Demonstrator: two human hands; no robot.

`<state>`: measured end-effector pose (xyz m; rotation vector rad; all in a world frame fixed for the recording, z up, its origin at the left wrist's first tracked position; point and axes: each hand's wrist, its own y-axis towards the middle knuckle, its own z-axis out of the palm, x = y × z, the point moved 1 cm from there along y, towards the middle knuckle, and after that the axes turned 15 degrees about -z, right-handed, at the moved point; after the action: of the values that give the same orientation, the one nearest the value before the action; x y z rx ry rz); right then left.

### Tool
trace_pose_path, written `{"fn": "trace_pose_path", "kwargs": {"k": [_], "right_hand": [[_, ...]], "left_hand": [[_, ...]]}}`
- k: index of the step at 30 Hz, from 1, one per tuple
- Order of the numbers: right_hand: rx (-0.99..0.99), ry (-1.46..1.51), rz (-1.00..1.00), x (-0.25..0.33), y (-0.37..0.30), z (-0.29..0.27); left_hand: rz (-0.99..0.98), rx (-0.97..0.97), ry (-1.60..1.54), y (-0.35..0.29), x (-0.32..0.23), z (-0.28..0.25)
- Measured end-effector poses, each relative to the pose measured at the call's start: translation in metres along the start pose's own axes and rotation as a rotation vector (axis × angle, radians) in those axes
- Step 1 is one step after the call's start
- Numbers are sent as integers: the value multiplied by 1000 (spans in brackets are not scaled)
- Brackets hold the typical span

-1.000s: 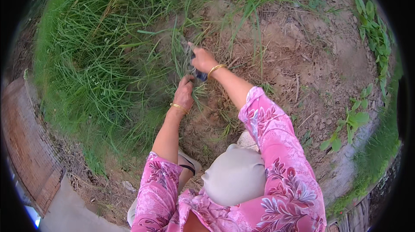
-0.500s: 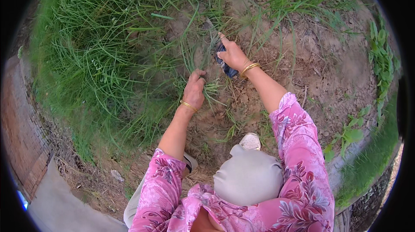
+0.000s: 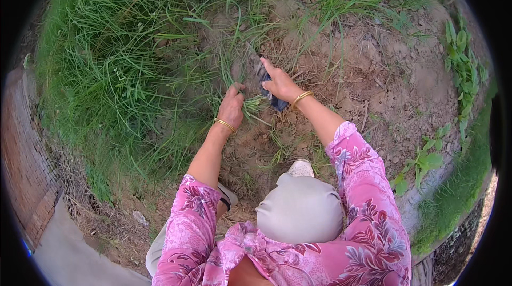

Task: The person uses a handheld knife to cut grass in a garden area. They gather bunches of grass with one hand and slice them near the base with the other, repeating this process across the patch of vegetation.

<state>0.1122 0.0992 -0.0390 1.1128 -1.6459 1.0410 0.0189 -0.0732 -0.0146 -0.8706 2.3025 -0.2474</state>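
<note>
My left hand (image 3: pixel 231 107) is closed round a bunch of long, narrow grass-like leaves (image 3: pixel 253 104), whose pale ends stick out on its right side. To the right and slightly farther off, my right hand (image 3: pixel 282 83) grips a knife-like tool (image 3: pixel 276 101) by its dark blue-black, wrapped-looking handle. Its thin greyish blade (image 3: pixel 253 53) points away from me toward the far left, low over the soil among sparse leaves. My right index finger lies stretched along the tool. How far the blade touches the ground or stems, I cannot tell.
Dense tall green leaves (image 3: pixel 106 73) fill the left side, and another tuft (image 3: pixel 346 1) grows at the far right. Brown soil (image 3: pixel 373 73) carries dry straw. Broad-leaved plants (image 3: pixel 426 160) edge the right. Brick paving (image 3: pixel 29 158) and concrete (image 3: pixel 80 254) lie at left. My shoe (image 3: pixel 301 168) is close.
My right hand has drawn the tool back toward me, closer to my left hand. The left hand keeps its hold on the leaves. The whole view has shifted slightly.
</note>
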Motion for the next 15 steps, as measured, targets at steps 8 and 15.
{"fn": "trace_pose_path", "kwargs": {"k": [8,15], "right_hand": [[20,202,42,22,-101,-43],[-274,310,341,40,-156,-47]], "left_hand": [[204,-76,344,19,-34,-23],[317,-18,549,150,-71,-16]]}}
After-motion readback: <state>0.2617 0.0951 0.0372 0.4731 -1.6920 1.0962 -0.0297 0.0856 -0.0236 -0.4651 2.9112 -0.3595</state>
